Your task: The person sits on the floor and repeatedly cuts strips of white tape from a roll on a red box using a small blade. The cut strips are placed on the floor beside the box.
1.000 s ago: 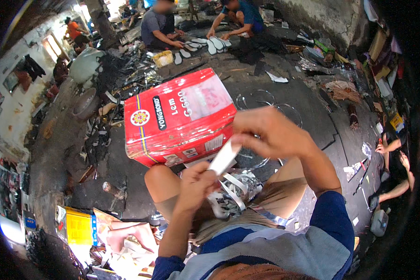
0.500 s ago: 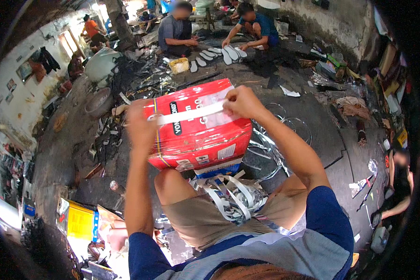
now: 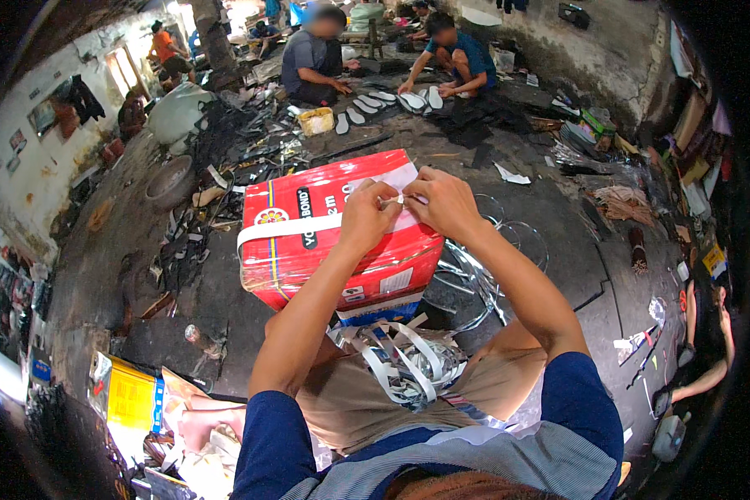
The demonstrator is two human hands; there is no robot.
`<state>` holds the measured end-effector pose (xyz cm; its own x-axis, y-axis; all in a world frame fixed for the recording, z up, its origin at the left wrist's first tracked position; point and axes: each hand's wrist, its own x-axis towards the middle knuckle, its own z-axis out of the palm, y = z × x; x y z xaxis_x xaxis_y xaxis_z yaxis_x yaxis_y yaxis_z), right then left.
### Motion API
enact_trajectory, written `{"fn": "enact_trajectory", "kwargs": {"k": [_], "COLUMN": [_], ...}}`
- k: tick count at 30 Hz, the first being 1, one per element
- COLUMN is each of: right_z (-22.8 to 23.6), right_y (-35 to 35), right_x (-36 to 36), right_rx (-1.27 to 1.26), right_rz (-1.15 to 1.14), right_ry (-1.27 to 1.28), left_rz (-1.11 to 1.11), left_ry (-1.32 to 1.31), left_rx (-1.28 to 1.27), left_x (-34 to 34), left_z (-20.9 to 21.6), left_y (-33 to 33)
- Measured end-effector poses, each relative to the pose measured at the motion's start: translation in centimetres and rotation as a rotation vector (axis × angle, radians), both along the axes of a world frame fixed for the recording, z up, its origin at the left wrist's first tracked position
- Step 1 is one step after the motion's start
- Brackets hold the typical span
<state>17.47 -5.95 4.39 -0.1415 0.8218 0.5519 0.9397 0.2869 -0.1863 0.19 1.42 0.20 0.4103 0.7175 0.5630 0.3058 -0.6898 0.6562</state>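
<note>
A red box (image 3: 308,271) wrapped in shiny clear film stands in front of my knees. Across its top runs a flat white strip (image 3: 287,228), hanging over the box's left edge. My left hand (image 3: 367,218) is closed in a pinch on the strip, over the right half of the box top. Facing it, my right hand (image 3: 443,202) pinches the strip's end too, and the fingertips of both hands nearly meet. A small white bit shows between them. On my lap lies a tangled bundle of white and silver strips (image 3: 408,367).
Silver strips (image 3: 475,279) lie curled on the floor right of the box. Ahead, two people crouch by pale sole-shaped pieces (image 3: 367,104) and a yellow container (image 3: 316,122). A yellow carton (image 3: 133,398) stands at lower left. Another person's arm (image 3: 704,379) shows at far right.
My left hand has moved right from the box's left edge to meet my right hand. The white strip now lies along the top, uncovered at the left edge.
</note>
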Motion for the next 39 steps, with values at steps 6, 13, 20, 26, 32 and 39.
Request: {"fn": "enact_trajectory", "kwargs": {"k": [6, 13, 20, 26, 32, 39], "right_z": [-0.1, 0.4, 2.0, 0.6, -0.7, -3.6], "right_y": [-0.2, -0.1, 0.2, 0.5, 1.0, 2.8], "right_x": [0.3, 1.1, 2.1, 2.2, 2.5, 2.6], "right_rx": [0.068, 0.005, -0.170, -0.133, -0.003, -0.108], "right_rz": [0.078, 0.121, 0.196, 0.177, 0.233, 0.054], "right_ry": [-0.075, -0.200, -0.115, 0.009, 0.178, 0.504], "left_rz": [0.016, -0.023, -0.086, -0.087, -0.051, -0.016], "left_ry": [0.000, -0.001, -0.047, 0.012, -0.008, 0.000], "left_rx": [0.032, 0.078, -0.096, -0.035, -0.036, -0.084], "left_x": [-0.1, -0.1, -0.4, -0.8, -0.3, -0.1], "left_z": [0.2, 0.0, 0.0, -0.2, -0.1, 0.2], "left_y": [-0.8, -0.4, 0.4, 0.7, 0.4, 0.5]}}
